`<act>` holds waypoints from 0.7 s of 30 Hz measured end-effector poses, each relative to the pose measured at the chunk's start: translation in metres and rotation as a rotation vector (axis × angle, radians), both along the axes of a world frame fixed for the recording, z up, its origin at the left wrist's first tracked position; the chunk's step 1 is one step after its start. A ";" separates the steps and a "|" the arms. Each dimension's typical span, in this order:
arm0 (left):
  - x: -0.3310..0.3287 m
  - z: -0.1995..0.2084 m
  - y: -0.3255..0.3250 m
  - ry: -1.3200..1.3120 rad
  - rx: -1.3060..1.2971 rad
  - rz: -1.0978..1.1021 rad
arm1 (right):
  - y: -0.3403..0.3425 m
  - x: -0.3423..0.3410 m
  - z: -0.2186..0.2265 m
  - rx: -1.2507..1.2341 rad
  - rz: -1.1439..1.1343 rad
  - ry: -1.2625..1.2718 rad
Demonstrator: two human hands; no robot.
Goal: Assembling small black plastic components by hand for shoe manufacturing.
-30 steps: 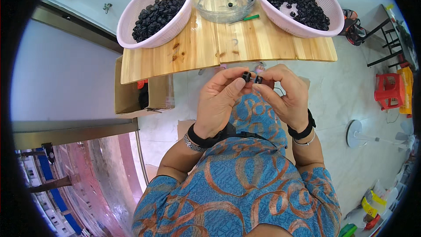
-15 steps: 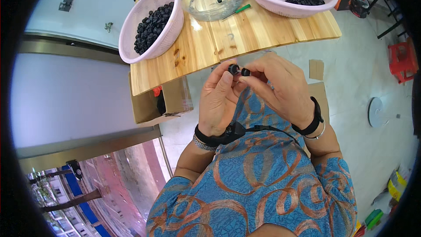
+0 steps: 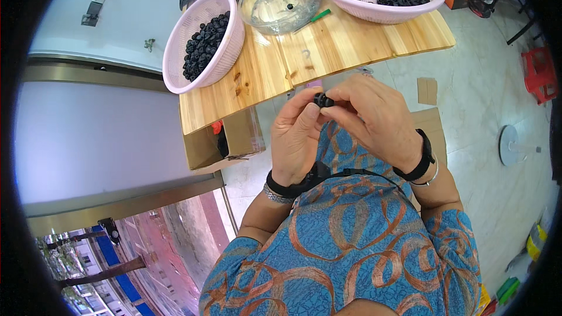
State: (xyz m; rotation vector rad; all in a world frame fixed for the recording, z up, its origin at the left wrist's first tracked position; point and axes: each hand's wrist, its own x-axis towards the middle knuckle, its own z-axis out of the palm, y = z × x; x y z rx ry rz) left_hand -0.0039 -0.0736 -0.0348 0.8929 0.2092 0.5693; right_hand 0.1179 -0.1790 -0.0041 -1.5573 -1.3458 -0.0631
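Observation:
My left hand [image 3: 297,131] pinches a small round black plastic part [image 3: 319,100] between thumb and fingers, just off the table's near edge. Against it, my right hand [image 3: 374,118] presses a second small black part [image 3: 329,103] with thumb and index finger. The two pieces now meet end to end, and the fingers partly cover them. On the table, a pink basket [image 3: 173,61] at the left holds many black caps. Another pink basket [image 3: 386,13] at the far right is filled with black ring-like pieces.
Between the baskets on the wooden table [image 3: 328,52] lies a clear round tray [image 3: 246,14] with a few black pieces, beside a green-handled tool [image 3: 321,15]. An open cardboard box [image 3: 243,134] stands below the table's left side. A red stool [image 3: 538,73] is far right.
The two black parts, apart with a gap half a second ago, have come together between my fingers. The view has shifted slightly.

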 end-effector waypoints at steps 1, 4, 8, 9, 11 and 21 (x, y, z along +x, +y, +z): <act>0.000 0.001 0.000 0.007 -0.006 -0.001 | 0.000 0.000 0.000 -0.007 -0.002 0.005; 0.001 -0.001 0.000 0.006 -0.004 0.006 | -0.001 0.001 -0.001 -0.014 -0.003 0.008; 0.001 -0.002 0.001 0.017 0.002 0.001 | -0.001 0.002 0.000 -0.013 -0.003 -0.007; 0.000 -0.003 0.001 0.027 0.013 0.011 | -0.001 0.002 -0.001 -0.012 -0.004 -0.008; 0.000 -0.003 0.001 0.036 0.025 0.021 | -0.002 0.002 -0.001 -0.022 0.003 -0.013; 0.001 0.003 -0.001 0.077 0.105 0.075 | -0.004 0.004 0.001 -0.052 0.029 -0.021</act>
